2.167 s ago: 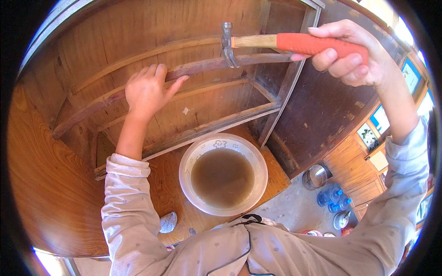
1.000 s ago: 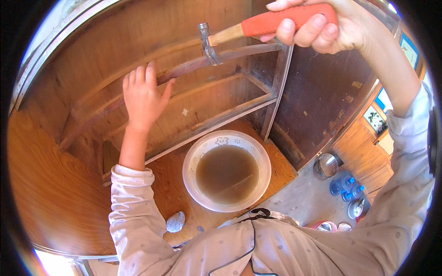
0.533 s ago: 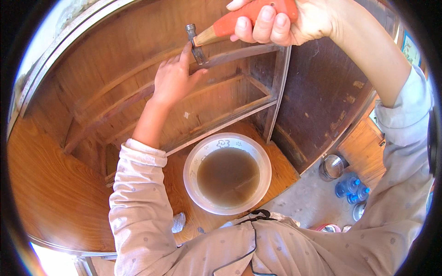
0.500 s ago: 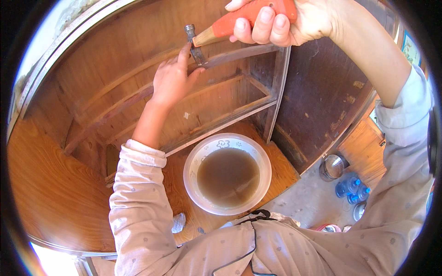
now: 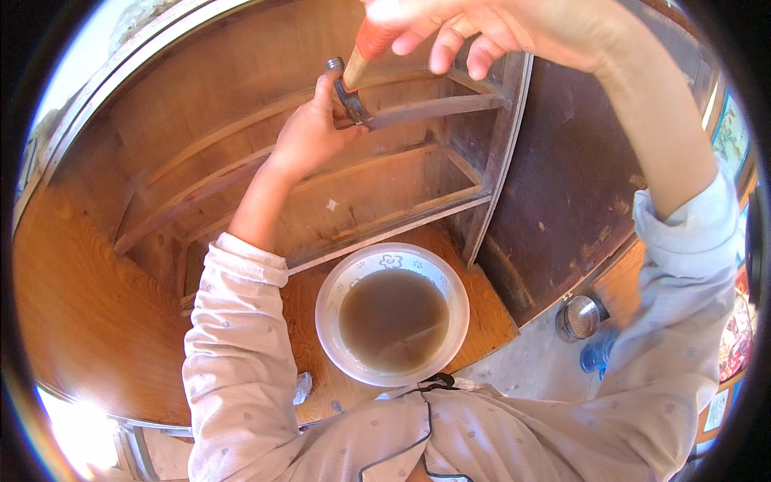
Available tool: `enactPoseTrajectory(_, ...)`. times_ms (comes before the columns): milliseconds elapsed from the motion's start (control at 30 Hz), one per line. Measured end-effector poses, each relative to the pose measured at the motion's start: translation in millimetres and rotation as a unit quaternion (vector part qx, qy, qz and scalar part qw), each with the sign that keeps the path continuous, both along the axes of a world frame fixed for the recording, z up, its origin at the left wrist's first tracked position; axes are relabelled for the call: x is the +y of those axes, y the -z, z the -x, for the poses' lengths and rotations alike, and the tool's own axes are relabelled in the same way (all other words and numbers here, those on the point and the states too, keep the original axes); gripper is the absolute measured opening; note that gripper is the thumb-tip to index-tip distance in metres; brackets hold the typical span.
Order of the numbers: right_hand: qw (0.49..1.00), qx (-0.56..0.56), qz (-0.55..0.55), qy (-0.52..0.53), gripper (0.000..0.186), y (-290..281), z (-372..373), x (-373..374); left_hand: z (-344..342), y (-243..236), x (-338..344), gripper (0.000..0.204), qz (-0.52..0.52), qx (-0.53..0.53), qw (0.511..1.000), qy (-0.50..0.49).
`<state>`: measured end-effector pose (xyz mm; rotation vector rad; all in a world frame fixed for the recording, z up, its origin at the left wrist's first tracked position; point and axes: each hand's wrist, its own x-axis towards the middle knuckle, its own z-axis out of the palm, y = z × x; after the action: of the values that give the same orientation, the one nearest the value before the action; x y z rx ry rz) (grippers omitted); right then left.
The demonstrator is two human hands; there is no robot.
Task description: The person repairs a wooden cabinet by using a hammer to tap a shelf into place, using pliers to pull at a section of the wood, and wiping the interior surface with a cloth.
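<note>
My left hand [image 5: 315,135] grips the hammer's dark metal head [image 5: 351,104] against a curved wooden rail [image 5: 438,108], index finger pointing up along it. My right hand [image 5: 482,36], high at the top, still holds the orange hammer handle [image 5: 377,34] near its end, its lower fingers loosened and spread. The hammer slants down to the rail inside a wooden cabinet [image 5: 321,205] with weathered inner panels. Below both hands, a white patterned basin [image 5: 329,313] of murky brown liquid rests on a wooden board [image 5: 490,309]. A small pale cloth [image 5: 303,387] lies beside it.
A dark wooden panel [image 5: 570,161] stands at the right. Beyond it on the grey floor [image 5: 506,369] are a metal container [image 5: 577,321] and blue plastic bottles [image 5: 594,353]. A curved orange-brown wooden surface [image 5: 96,321] fills the left.
My left hand has moved right along the rail onto the hammer head. The hammer has swung from sideways to a downward slant, and my right hand has shifted left and loosened its fingers.
</note>
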<state>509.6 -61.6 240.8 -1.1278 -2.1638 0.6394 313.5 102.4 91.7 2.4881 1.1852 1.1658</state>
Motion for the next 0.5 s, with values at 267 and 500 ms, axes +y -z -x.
enactPoseTrajectory(267,0.951,0.167,-0.193,-0.173,0.018,27,0,81,-3,3,-3,0.1,-0.121,0.161,0.973,-0.112)
enactPoseTrajectory(500,0.871,0.401,-0.212,-0.187,0.013,34,33,112,-1,8,5,0.105,-0.157,0.163,0.969,-0.101)
